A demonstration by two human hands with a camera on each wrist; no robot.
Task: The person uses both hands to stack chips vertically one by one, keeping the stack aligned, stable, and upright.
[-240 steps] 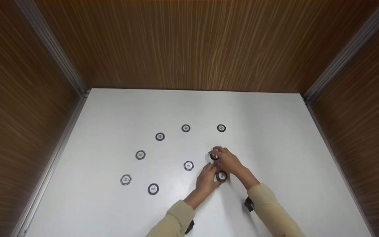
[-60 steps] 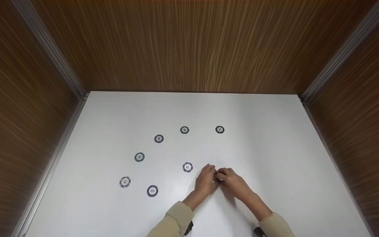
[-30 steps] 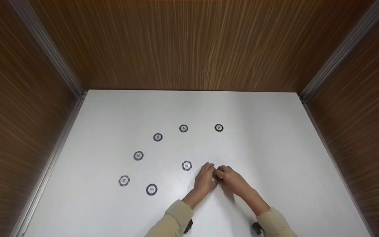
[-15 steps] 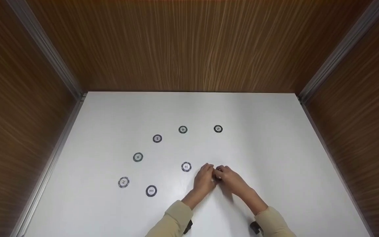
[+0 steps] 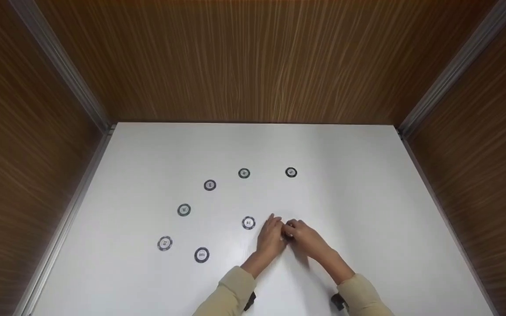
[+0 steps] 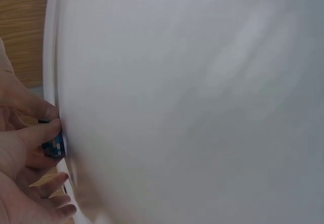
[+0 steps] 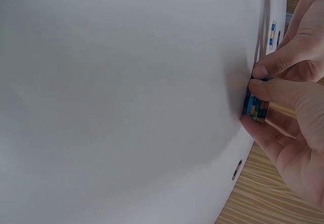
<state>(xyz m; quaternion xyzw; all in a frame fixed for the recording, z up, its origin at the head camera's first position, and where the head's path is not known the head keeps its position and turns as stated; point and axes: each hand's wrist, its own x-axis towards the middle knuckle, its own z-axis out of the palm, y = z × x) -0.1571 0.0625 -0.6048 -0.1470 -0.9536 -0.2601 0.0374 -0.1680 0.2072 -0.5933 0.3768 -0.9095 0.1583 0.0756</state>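
- Clearly, both hands meet right of centre in the lower half of the head view, over a small stack of chips (image 7: 256,108) that they mostly cover there.
- The right hand (image 5: 308,240) has its thumb and a finger closed on opposite sides of the stack, as the right wrist view shows; it is nearly closed, parted only by the chips.
- The left hand (image 5: 271,237) also holds the stack, its thumb over it and a finger below at the left edge of the left wrist view; its other fingers are spread.
- The stack shows blue and pale edges at the right of the right wrist view; how many chips it has, I cannot tell.
- Seven loose chips lie flat and apart on the white table (image 5: 367,219) in the head view, the nearest chip (image 5: 248,223) just beside the left hand.
- Brown wood-grain walls (image 5: 253,61) fill the top and both sides.
- Beige sleeves (image 5: 231,289) enter from the bottom edge.
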